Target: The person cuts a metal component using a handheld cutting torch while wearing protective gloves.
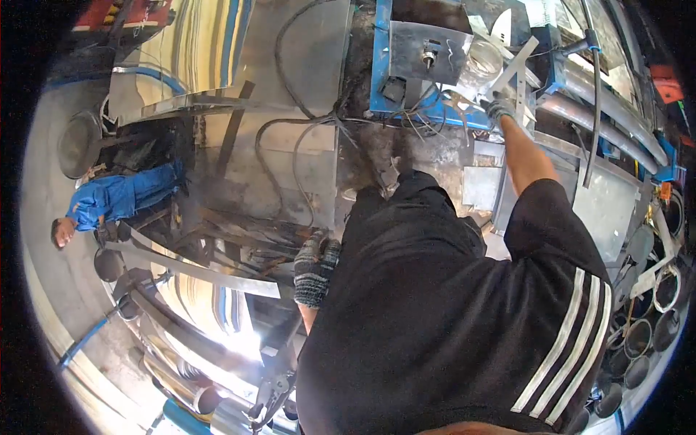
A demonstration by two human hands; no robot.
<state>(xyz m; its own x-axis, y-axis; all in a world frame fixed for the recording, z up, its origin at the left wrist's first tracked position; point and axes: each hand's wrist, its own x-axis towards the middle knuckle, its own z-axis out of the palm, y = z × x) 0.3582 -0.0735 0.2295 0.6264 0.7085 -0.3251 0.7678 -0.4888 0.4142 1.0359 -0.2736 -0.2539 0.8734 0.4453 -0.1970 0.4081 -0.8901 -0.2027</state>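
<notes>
My right hand point(499, 109), in a knitted grey glove, reaches out to the blue-framed bench point(467, 116). It is at the flat metal strips point(523, 65) lying there, beside a round clear container point(483, 59); its fingers are too small to tell whether they grip anything. My left hand point(317, 268), in a striped dark grey glove, hangs low beside my left thigh. Its fingers point away from me, loosely apart, with nothing visible in them. Left of it lies a pile of dark metal scraps point(268, 254).
A grey metal box with a switch point(429, 58) stands on the bench. Black cables point(297, 123) loop over metal sheets on the left. A person in blue point(123, 196) is at far left. Metal pipes point(609, 109) run along the right; several round rings point(638, 337) lie lower right.
</notes>
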